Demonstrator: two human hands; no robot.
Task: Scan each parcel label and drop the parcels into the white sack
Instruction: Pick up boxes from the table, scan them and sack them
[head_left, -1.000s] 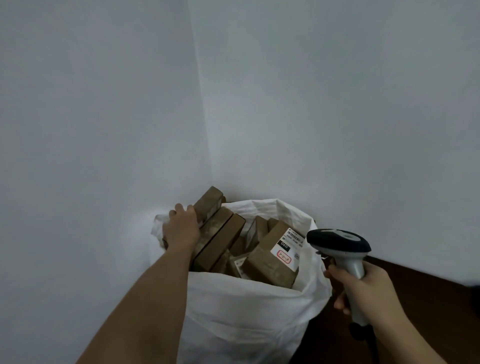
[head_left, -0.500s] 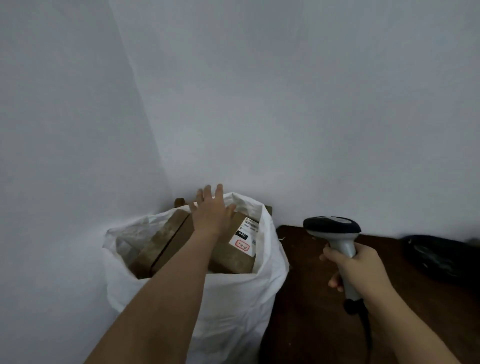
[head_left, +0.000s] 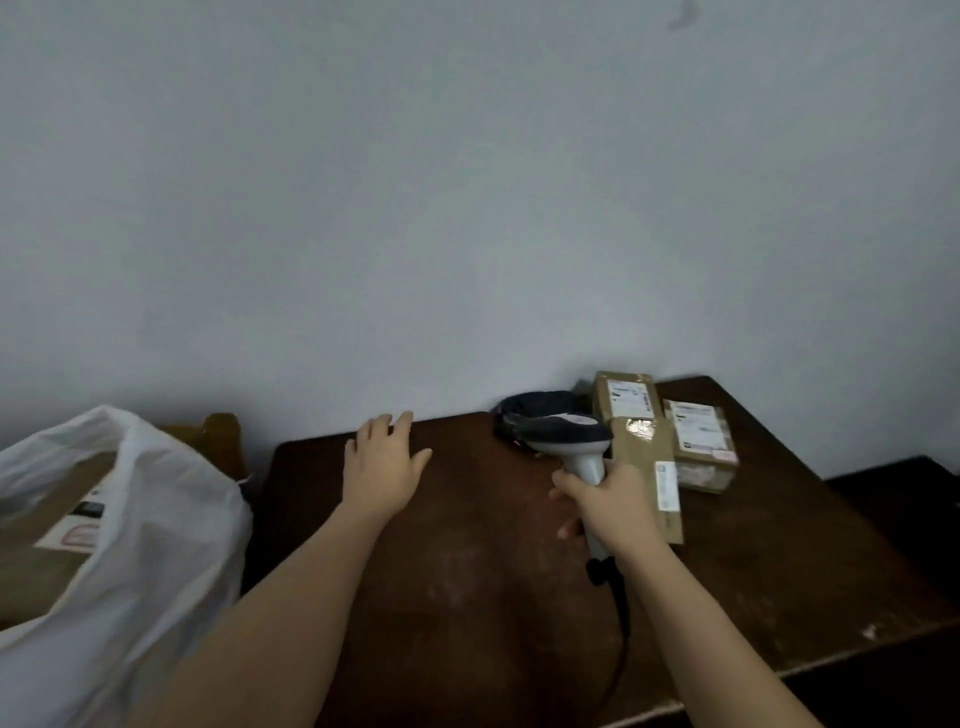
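Note:
The white sack stands at the lower left with brown parcels inside. My left hand hovers over the dark wooden table, fingers spread, holding nothing. My right hand grips the handle of a grey barcode scanner, head pointing away from me. Three cardboard parcels lie at the table's far right: a long one just right of the scanner hand, one against the wall, and one with a white label.
A dark scanner cradle or strap lies by the wall behind the scanner. The scanner's cable runs down toward the table's front edge. A wooden chair back shows behind the sack. A lower dark surface sits at right.
My view has swung right from the sack to the table. My left hand left the parcels in the sack and now hovers open over the table. The scanner stays in my right hand.

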